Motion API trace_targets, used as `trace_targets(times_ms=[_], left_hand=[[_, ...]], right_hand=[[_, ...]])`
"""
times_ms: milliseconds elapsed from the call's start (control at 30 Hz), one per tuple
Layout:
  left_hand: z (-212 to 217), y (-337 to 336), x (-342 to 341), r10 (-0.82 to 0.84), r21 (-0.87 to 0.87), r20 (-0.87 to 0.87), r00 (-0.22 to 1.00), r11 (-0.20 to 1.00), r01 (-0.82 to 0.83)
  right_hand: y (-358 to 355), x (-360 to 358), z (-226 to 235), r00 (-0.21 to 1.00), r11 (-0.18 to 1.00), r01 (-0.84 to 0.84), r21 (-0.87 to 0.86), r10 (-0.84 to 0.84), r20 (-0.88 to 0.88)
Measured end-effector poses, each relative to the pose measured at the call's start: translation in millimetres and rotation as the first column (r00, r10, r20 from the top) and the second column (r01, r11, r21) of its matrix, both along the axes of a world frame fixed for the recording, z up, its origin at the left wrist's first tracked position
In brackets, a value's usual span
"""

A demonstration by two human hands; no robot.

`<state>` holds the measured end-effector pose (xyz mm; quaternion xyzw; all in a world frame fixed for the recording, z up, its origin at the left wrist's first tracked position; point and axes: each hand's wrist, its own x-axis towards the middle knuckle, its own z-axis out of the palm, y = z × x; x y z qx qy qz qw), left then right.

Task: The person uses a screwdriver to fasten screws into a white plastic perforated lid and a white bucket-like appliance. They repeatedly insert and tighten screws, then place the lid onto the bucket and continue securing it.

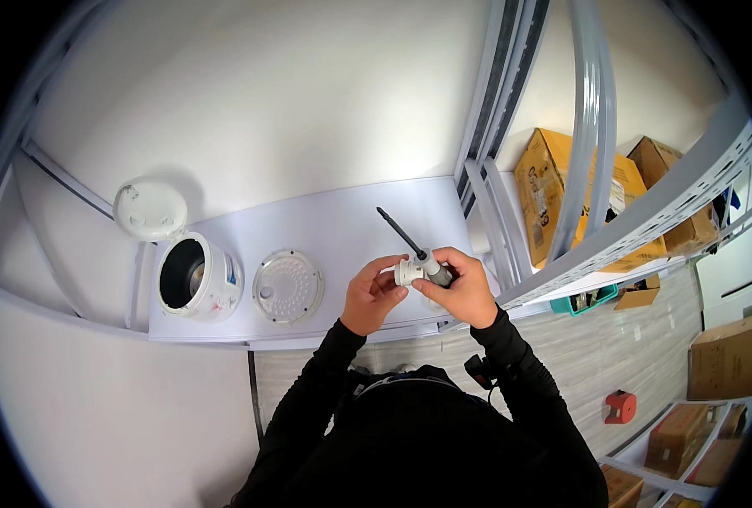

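My left hand [373, 294] and my right hand [465, 289] are raised together over the white table [333, 229]. Between their fingertips is a small white round part [407, 272], held mainly by my left hand. A screwdriver [411, 245] with a dark shaft and grey handle is gripped in my right hand, its tip pointing up and to the left, away from me. To the left on the table stands a white rice cooker [196, 277] with its lid [150, 209] swung open. A round perforated inner lid plate [288, 285] lies flat beside the cooker.
A grey metal shelving frame [596, 144] rises at the right of the table. Cardboard boxes [553, 186] sit behind it, more boxes [727, 360] stand along the right, and a small red object [619, 406] and a teal tray [583, 302] rest on the wood-pattern floor.
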<state>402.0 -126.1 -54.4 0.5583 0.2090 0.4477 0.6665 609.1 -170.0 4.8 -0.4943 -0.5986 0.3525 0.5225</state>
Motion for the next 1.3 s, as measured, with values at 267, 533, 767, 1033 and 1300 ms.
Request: trace_targets(times_ms=[267, 533, 767, 1033, 1300], left_hand=[[-0.4, 2.4, -3.5, -0.013, 0.012, -0.023, 1.0, 1.0, 0.013], [0.2, 2.8, -2.9, -0.029, 0.03, 0.024, 0.999, 0.999, 0.028], [-8.9, 9.0, -6.0, -0.045, 0.057, 0.063, 0.997, 0.998, 0.042], [-2.3, 6.0, -4.8, -0.027, 0.084, 0.112, 0.993, 0.996, 0.018], [4.1, 2.9, -8.5, 0.001, 0.087, 0.035, 0.999, 0.996, -0.004]], right_hand=[[0.4, 0.6, -9.3, 1.0, 1.0, -0.011, -0.021, 0.011, -0.014], [-0.8, -0.5, -8.8, 0.999, 1.0, 0.028, -0.005, -0.028, -0.017], [-3.0, -4.6, -2.6, 0.996, 0.998, -0.004, 0.066, -0.002, 0.087], [-2.4, -9.7, -12.3, 0.999, 0.998, -0.01, -0.062, 0.007, -0.049], [-0.7, -14.4, -20.0, 0.981, 0.993, -0.072, -0.097, 0.053, -0.185]])
